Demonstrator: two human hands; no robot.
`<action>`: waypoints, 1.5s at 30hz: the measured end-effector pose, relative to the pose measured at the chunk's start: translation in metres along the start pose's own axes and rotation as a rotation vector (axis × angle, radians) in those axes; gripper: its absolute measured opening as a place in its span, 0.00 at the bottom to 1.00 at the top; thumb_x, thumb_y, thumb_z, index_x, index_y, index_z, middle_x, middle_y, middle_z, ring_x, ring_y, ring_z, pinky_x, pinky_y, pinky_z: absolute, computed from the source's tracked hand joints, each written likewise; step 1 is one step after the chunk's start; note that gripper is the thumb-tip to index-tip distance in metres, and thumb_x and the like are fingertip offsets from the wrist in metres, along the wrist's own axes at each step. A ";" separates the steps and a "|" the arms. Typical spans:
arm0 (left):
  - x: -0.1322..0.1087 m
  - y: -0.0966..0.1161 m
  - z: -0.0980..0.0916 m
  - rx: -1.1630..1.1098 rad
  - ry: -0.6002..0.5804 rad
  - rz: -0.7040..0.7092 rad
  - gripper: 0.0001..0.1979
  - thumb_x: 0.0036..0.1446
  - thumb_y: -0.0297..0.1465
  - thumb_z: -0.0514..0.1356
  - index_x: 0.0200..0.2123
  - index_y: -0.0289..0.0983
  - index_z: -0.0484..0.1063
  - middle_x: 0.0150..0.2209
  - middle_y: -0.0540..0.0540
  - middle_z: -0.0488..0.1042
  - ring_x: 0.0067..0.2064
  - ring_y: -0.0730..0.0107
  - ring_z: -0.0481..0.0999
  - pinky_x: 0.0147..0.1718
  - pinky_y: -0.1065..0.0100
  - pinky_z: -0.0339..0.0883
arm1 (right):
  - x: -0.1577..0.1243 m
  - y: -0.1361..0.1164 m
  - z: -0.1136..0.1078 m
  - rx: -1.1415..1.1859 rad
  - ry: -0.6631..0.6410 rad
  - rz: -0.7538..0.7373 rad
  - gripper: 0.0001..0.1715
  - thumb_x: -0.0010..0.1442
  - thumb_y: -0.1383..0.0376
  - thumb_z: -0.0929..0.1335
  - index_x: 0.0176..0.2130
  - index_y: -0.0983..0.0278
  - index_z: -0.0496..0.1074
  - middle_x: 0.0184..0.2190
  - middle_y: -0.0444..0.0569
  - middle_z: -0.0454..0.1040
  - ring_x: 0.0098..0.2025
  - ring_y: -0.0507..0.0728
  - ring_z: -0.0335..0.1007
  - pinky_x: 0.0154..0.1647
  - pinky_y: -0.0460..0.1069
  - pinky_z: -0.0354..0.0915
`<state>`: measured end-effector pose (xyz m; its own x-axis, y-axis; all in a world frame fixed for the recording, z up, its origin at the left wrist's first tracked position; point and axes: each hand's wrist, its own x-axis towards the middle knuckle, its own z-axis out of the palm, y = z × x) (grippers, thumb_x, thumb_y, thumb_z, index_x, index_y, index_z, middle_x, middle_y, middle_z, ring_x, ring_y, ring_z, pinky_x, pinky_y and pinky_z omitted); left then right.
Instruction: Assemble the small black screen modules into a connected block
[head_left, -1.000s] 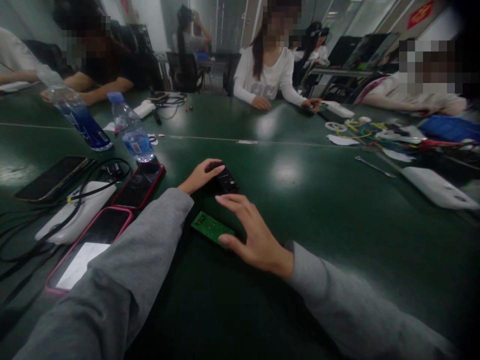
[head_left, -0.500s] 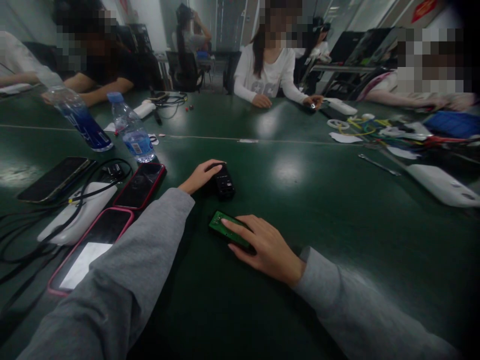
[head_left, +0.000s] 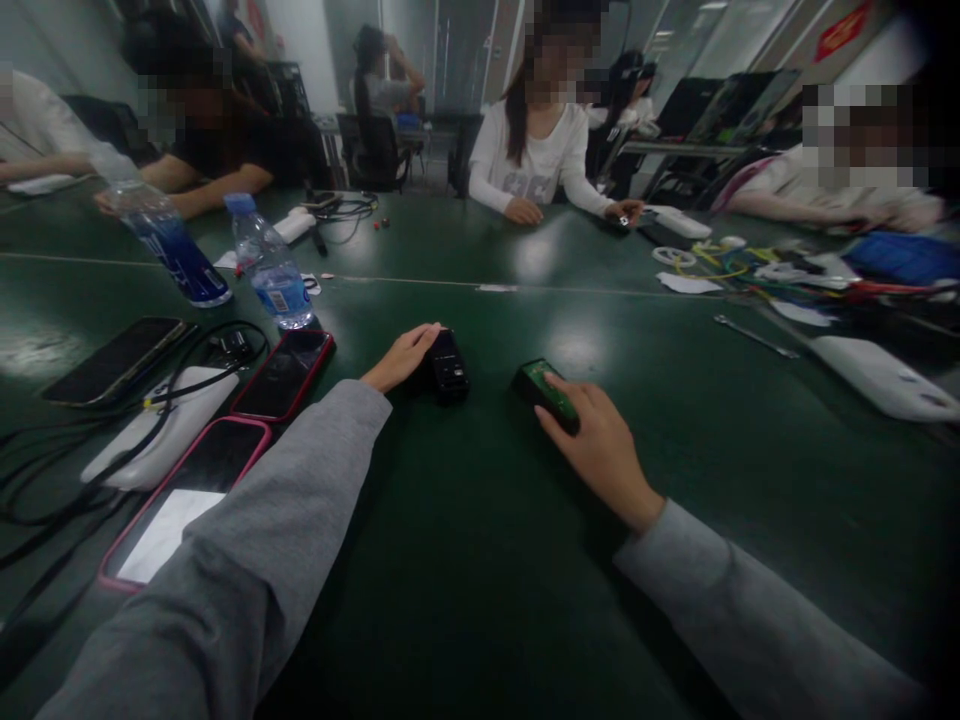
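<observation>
The left hand (head_left: 401, 358) is cupped loosely around the left end of a black box (head_left: 448, 367), fingers curled over its top, steadying it on the green table (head_left: 480, 560). Just right of it, apart from the box, the right hand (head_left: 600, 450) lies with its fingers stretched over a green circuit board (head_left: 541, 385). The thumb is hidden, so I cannot tell whether the board is pinched or only pressed flat. To my eye this is a positioning step, with both parts set side by side. Lifting the thin, stiff board would call for a grip at its edges. The box is blocky, matt plastic with small buttons, and the table is smooth and glossy. A red-cased phone (head_left: 285, 372) lies to the left, with a clear water bottle (head_left: 270, 270) farther off
</observation>
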<state>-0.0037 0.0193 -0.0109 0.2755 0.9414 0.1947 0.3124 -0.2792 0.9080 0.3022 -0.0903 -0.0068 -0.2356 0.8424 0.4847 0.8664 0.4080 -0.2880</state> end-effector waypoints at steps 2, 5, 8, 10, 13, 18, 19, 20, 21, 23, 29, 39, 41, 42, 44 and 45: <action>0.001 -0.003 0.000 -0.021 0.009 -0.021 0.28 0.67 0.51 0.47 0.53 0.37 0.73 0.50 0.41 0.76 0.53 0.58 0.73 0.56 0.57 0.61 | 0.020 0.009 0.012 -0.024 0.052 0.044 0.28 0.65 0.53 0.64 0.60 0.64 0.67 0.46 0.59 0.69 0.46 0.67 0.68 0.47 0.63 0.70; 0.001 -0.004 0.001 -0.059 0.029 -0.056 0.29 0.67 0.51 0.46 0.53 0.37 0.73 0.50 0.40 0.76 0.53 0.58 0.73 0.56 0.56 0.61 | 0.043 0.016 0.028 -0.011 0.120 0.062 0.32 0.63 0.56 0.64 0.62 0.68 0.63 0.49 0.62 0.67 0.50 0.68 0.67 0.51 0.64 0.68; -0.001 -0.002 0.001 -0.078 0.029 -0.069 0.29 0.66 0.51 0.47 0.53 0.36 0.73 0.49 0.40 0.76 0.52 0.58 0.73 0.56 0.57 0.61 | 0.050 0.017 0.035 0.036 0.161 0.045 0.36 0.60 0.58 0.65 0.63 0.71 0.59 0.52 0.64 0.64 0.53 0.68 0.64 0.55 0.64 0.66; -0.002 0.000 0.001 -0.072 0.024 -0.080 0.29 0.66 0.51 0.47 0.52 0.36 0.73 0.49 0.41 0.76 0.52 0.58 0.74 0.56 0.57 0.62 | 0.048 0.017 0.034 0.088 0.173 0.060 0.34 0.59 0.58 0.65 0.61 0.70 0.62 0.52 0.63 0.64 0.53 0.68 0.65 0.55 0.63 0.66; -0.003 0.002 0.000 -0.058 0.020 -0.082 0.29 0.66 0.51 0.47 0.52 0.36 0.73 0.49 0.41 0.76 0.51 0.58 0.74 0.56 0.58 0.62 | 0.045 0.019 0.030 0.175 0.148 0.090 0.28 0.60 0.57 0.66 0.56 0.67 0.67 0.50 0.60 0.67 0.50 0.66 0.68 0.52 0.62 0.67; -0.001 -0.001 0.001 -0.052 0.029 -0.069 0.29 0.66 0.52 0.47 0.51 0.37 0.74 0.48 0.41 0.77 0.51 0.58 0.74 0.56 0.56 0.62 | 0.045 0.014 0.024 0.246 0.043 -0.047 0.26 0.62 0.57 0.66 0.56 0.65 0.68 0.48 0.58 0.70 0.49 0.64 0.69 0.51 0.61 0.67; -0.001 -0.002 0.001 -0.050 0.031 -0.071 0.29 0.66 0.52 0.47 0.50 0.37 0.74 0.48 0.41 0.77 0.52 0.58 0.74 0.56 0.56 0.62 | 0.045 0.012 0.024 0.252 0.018 -0.074 0.26 0.63 0.57 0.66 0.57 0.65 0.67 0.48 0.58 0.70 0.49 0.64 0.69 0.50 0.61 0.67; -0.001 -0.003 0.001 -0.049 0.032 -0.075 0.29 0.66 0.52 0.47 0.50 0.37 0.74 0.48 0.41 0.77 0.52 0.58 0.74 0.56 0.56 0.62 | 0.045 0.010 0.023 0.262 -0.004 -0.094 0.26 0.64 0.57 0.65 0.58 0.65 0.67 0.48 0.58 0.70 0.48 0.64 0.69 0.50 0.61 0.67; 0.000 -0.003 0.001 -0.049 0.033 -0.081 0.29 0.66 0.52 0.47 0.50 0.37 0.74 0.49 0.41 0.77 0.52 0.58 0.74 0.56 0.56 0.62 | 0.045 0.008 0.022 0.277 -0.020 -0.105 0.26 0.64 0.57 0.65 0.58 0.64 0.67 0.48 0.57 0.70 0.48 0.64 0.69 0.49 0.60 0.67; 0.000 -0.004 0.001 -0.052 0.028 -0.090 0.29 0.66 0.52 0.47 0.50 0.37 0.74 0.49 0.41 0.77 0.51 0.58 0.74 0.56 0.56 0.62 | 0.045 0.007 0.021 0.312 -0.029 -0.105 0.25 0.64 0.57 0.66 0.58 0.64 0.68 0.48 0.57 0.71 0.48 0.63 0.70 0.48 0.60 0.68; -0.001 -0.002 0.002 -0.068 0.027 -0.085 0.31 0.65 0.53 0.47 0.50 0.34 0.74 0.48 0.40 0.77 0.50 0.58 0.74 0.56 0.55 0.62 | 0.047 0.012 0.020 0.412 -0.034 -0.018 0.26 0.64 0.54 0.67 0.57 0.62 0.70 0.50 0.56 0.73 0.47 0.63 0.71 0.49 0.59 0.68; -0.003 0.001 0.000 -0.046 0.003 -0.081 0.30 0.66 0.53 0.45 0.50 0.35 0.73 0.48 0.40 0.76 0.50 0.58 0.74 0.55 0.56 0.63 | 0.052 0.039 0.038 0.320 0.107 0.204 0.27 0.66 0.48 0.60 0.49 0.62 0.75 0.46 0.57 0.71 0.52 0.66 0.64 0.58 0.65 0.59; -0.003 0.001 0.000 -0.057 0.005 -0.088 0.30 0.66 0.53 0.46 0.50 0.35 0.73 0.48 0.40 0.76 0.50 0.58 0.74 0.55 0.56 0.63 | 0.053 0.045 0.044 0.329 0.108 0.239 0.26 0.66 0.48 0.60 0.46 0.63 0.76 0.44 0.58 0.71 0.51 0.66 0.64 0.58 0.66 0.58; -0.003 0.000 0.000 -0.063 0.005 -0.091 0.30 0.66 0.53 0.46 0.50 0.35 0.73 0.48 0.40 0.76 0.50 0.58 0.74 0.55 0.55 0.63 | 0.053 0.046 0.045 0.333 0.112 0.250 0.26 0.66 0.48 0.60 0.44 0.63 0.76 0.43 0.58 0.72 0.50 0.66 0.64 0.59 0.66 0.58; -0.003 0.000 0.000 -0.072 0.007 -0.094 0.30 0.65 0.53 0.46 0.50 0.35 0.73 0.48 0.40 0.76 0.50 0.57 0.74 0.55 0.55 0.62 | 0.052 0.045 0.045 0.332 0.128 0.266 0.27 0.66 0.48 0.60 0.44 0.63 0.76 0.43 0.58 0.71 0.51 0.66 0.63 0.58 0.66 0.58; -0.003 0.001 0.000 -0.073 0.010 -0.098 0.30 0.66 0.53 0.46 0.51 0.36 0.73 0.48 0.40 0.76 0.50 0.57 0.74 0.55 0.55 0.63 | 0.052 0.042 0.044 0.327 0.138 0.268 0.27 0.65 0.47 0.60 0.45 0.62 0.75 0.44 0.58 0.71 0.51 0.66 0.63 0.58 0.66 0.59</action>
<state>-0.0046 0.0167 -0.0106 0.2379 0.9653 0.1073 0.2701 -0.1718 0.9474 0.3074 -0.0141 -0.0304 0.0581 0.8879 0.4563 0.6986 0.2903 -0.6540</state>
